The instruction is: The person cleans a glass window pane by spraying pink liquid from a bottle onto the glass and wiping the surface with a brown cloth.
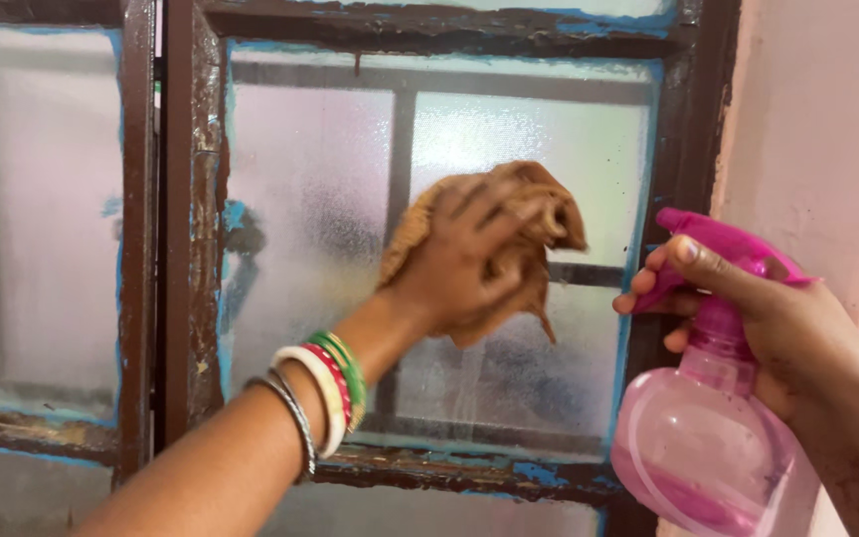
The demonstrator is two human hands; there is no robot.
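Note:
My left hand [454, 261] presses a crumpled brown cloth [539, 214] against the frosted glass pane [310, 179] of a window. The hand is blurred. Several bangles, white, red, green and metal, ring that wrist [320, 393]. My right hand [748, 308] grips the neck of a pink spray bottle [693, 447] at the lower right, index finger lying over its bright pink trigger head [723, 244]. The bottle stands upright, apart from the glass, with pink liquid low in its clear body.
The window has a worn brown frame [191, 249] with flaking blue paint along the edges. A second frosted pane [37, 219] lies to the left. A pale pink wall [817, 119] rises on the right. Dark bars show behind the glass.

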